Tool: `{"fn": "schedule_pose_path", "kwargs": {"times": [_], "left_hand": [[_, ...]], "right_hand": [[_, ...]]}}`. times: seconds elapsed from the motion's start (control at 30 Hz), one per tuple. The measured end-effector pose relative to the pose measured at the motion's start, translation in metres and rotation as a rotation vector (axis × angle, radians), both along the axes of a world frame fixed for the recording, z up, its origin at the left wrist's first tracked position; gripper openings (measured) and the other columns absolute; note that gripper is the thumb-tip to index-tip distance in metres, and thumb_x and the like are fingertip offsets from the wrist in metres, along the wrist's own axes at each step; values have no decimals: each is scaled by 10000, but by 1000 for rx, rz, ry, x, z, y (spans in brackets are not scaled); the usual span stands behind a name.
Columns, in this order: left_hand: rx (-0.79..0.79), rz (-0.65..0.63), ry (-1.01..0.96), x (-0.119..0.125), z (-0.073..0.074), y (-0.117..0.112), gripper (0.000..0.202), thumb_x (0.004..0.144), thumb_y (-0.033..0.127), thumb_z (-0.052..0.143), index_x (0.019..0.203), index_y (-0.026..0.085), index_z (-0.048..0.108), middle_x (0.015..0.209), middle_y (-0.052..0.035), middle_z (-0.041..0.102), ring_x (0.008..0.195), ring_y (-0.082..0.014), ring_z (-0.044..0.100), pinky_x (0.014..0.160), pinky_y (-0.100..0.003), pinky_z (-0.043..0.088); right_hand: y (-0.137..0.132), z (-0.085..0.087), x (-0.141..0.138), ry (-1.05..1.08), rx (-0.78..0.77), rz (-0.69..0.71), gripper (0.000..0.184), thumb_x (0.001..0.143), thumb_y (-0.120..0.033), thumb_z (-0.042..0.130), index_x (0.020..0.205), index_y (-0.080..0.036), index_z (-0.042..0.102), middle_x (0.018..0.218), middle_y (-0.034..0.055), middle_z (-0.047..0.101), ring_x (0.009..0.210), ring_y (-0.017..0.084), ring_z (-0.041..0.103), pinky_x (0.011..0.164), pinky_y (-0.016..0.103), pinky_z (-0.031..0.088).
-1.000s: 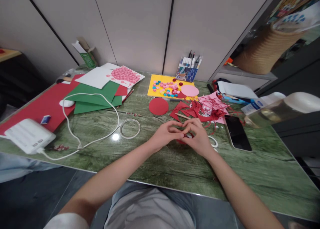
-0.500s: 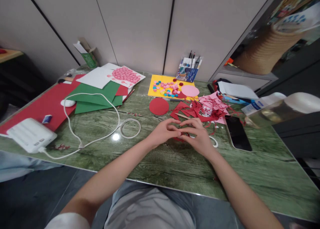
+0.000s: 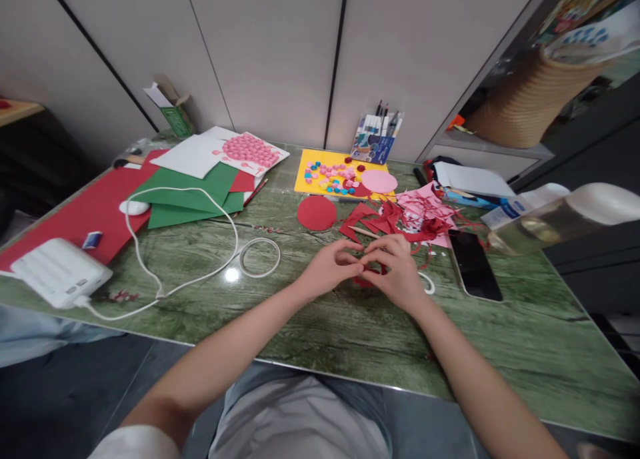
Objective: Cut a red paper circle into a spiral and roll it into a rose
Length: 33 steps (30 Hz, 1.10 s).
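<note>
My left hand point(image 3: 334, 267) and my right hand point(image 3: 397, 272) meet over the table, fingers curled and fingertips pinched together. Whatever lies between them is hidden or too small to name. A bit of red paper point(image 3: 369, 277) shows below and between the fingers. Just beyond them lie red paper scraps point(image 3: 363, 219) with a thin pale stick point(image 3: 364, 232). A red paper circle point(image 3: 317, 213) rests flat to their upper left. Part of a white ring-shaped thing point(image 3: 428, 283), perhaps a scissor handle, sticks out beside my right hand.
Yellow paper point(image 3: 303, 179) bears small coloured paper balls and a pink oval point(image 3: 379, 181). Shredded pink paper point(image 3: 425, 209), a phone point(image 3: 475, 265) and a bottle point(image 3: 550, 225) lie at right. Green sheets point(image 3: 200, 192), a power bank point(image 3: 60, 272) and its white cable point(image 3: 236, 245) lie at left.
The fingers have shifted slightly while staying pinched together, and a little more red paper shows between them. The view has moved a touch; the other things lie as before.
</note>
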<state>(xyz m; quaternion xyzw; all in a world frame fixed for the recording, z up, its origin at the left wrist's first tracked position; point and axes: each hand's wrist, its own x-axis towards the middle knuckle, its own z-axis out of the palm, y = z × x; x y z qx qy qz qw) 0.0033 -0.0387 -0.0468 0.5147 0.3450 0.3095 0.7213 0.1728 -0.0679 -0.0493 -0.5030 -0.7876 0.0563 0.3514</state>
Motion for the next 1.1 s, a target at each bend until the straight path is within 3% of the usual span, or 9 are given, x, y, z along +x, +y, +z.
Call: {"fn": "schedule_pose_path", "kwargs": {"times": [0.13, 0.27, 0.5, 0.67, 0.87, 1.1], "left_hand": [[-135, 25, -91, 2, 0, 0, 417, 614, 211, 747, 988, 150, 573, 734, -13, 667, 671, -123, 613, 743, -287, 435], [-172, 11, -139, 2, -4, 1, 427, 584, 211, 770, 963, 143, 587, 724, -13, 676, 667, -124, 617, 750, -291, 436], [-160, 25, -124, -2, -7, 7, 442, 570, 205, 779, 961, 134, 585, 688, -10, 682, 610, -105, 607, 717, -272, 431], [-128, 26, -92, -4, -4, 9, 451, 583, 219, 770, 982, 144, 574, 683, -10, 677, 623, -116, 615, 716, -275, 430], [-21, -20, -24, -5, -4, 8, 404, 638, 228, 722, 999, 158, 555, 672, 4, 653, 619, -117, 592, 671, -259, 427], [28, -21, 24, -2, -4, 5, 367, 670, 157, 656, 1016, 150, 535, 690, -1, 640, 615, -109, 575, 659, -253, 426]], "right_hand": [[0, 1, 1, 14, -16, -19, 90, 708, -282, 708, 699, -246, 627, 864, 28, 604, 924, 247, 489, 786, 417, 360], [0, 1, 0, 1, -24, -9, 148, 697, -294, 718, 681, -234, 584, 884, 28, 594, 927, 246, 491, 793, 415, 356], [0, 7, 2, 33, -101, 42, 179, 691, -363, 728, 769, -243, 619, 914, 40, 605, 945, 250, 503, 819, 428, 396], [1, 8, 6, 48, -126, 77, 111, 742, -328, 687, 840, -277, 676, 935, 38, 615, 965, 248, 515, 844, 442, 411], [2, 2, 4, 3, -146, 172, 220, 788, -263, 644, 994, -334, 673, 1014, 33, 629, 1023, 250, 497, 889, 473, 391], [2, -1, 1, -11, -54, 101, 95, 759, -266, 675, 847, -294, 697, 900, 27, 671, 951, 253, 490, 822, 460, 382]]}}
